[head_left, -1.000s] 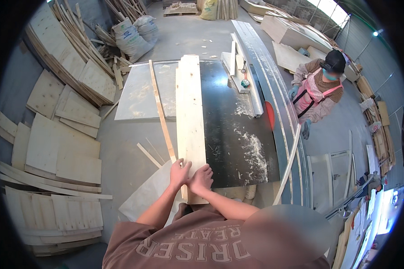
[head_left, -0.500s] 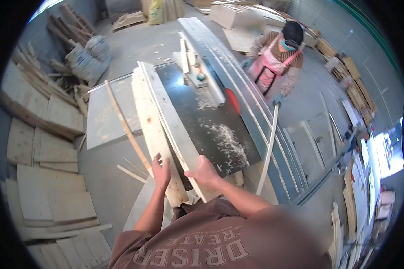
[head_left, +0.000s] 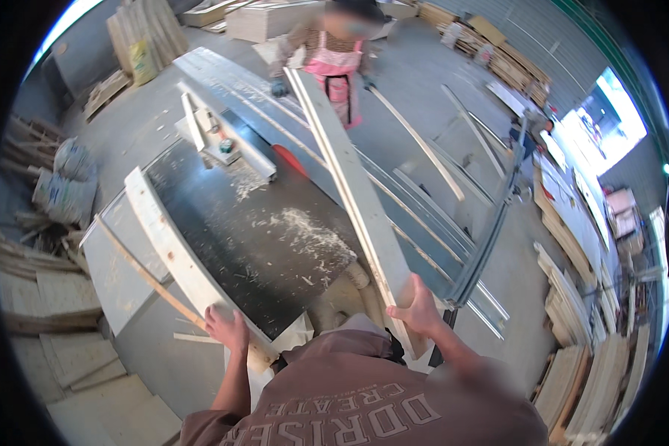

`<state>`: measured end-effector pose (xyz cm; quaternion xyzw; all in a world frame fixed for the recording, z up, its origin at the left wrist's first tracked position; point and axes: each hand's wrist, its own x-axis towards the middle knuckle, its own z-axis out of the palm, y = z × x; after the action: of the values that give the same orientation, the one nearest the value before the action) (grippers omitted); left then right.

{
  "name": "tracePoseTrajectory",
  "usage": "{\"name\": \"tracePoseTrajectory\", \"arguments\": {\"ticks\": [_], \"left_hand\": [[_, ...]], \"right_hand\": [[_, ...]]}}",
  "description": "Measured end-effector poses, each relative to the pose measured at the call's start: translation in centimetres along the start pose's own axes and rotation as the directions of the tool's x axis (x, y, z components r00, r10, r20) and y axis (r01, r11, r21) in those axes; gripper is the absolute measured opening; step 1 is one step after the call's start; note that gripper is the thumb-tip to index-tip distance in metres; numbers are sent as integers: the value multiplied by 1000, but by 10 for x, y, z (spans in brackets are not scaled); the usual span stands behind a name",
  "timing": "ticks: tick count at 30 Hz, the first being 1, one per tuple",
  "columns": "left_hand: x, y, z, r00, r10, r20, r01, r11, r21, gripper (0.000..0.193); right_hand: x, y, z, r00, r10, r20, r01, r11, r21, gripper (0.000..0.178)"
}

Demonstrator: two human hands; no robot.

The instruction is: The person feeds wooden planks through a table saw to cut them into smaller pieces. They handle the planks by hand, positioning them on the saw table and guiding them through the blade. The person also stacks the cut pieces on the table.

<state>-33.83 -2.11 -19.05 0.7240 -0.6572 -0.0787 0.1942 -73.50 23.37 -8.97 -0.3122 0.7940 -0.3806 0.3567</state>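
Our right grip [head_left: 418,306], at between 4 and 5 o'clock from the middle of our view, is bent around the near end of a long pale board [head_left: 360,206], with the thumb on its left side. This board goes from 5 o'clock up to a little before 12, slanting across the grey rails [head_left: 453,256]; if it touches them, we cannot tell. Our left grip [head_left: 228,328], toward 7 or 8 o'clock, rests with bent fingers upon a second board [head_left: 180,262]; how firmly it holds, we cannot see. That board lies along the left side of the dark desk [head_left: 215,215] at 9 o'clock, and a thin strip [head_left: 143,264] is beside it. Wood shavings [head_left: 305,229] are scattered on the desk, and a red disc [head_left: 288,160] shows near 11 o'clock. At 12 o'clock stands a co-worker [head_left: 338,61] in a pink apron.
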Motion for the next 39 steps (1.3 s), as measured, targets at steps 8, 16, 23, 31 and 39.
{"name": "tracePoseTrajectory", "arguments": {"ticks": [8,16,23,31,39], "left_hand": [[4,11,11,999,-51,-7,52,989,141,71],[2,4,20,997,-62,-42,68,985,159,70],[-7,4,23,980,-184,-74,193,972,136,71],[-52,16,8,951,-290,-104,307,922,234,73],[-79,-9,13,938,-339,-76,344,871,350,80]], "right_hand": [[-8,91,-52,919,193,-344,-215,976,-26,77],[106,179,-100,757,358,-547,-379,922,78,75],[243,228,-174,723,401,-562,-472,881,21,86],[365,275,-163,765,391,-512,-498,863,-87,103],[382,266,-167,809,347,-474,-531,776,-339,119]]}}
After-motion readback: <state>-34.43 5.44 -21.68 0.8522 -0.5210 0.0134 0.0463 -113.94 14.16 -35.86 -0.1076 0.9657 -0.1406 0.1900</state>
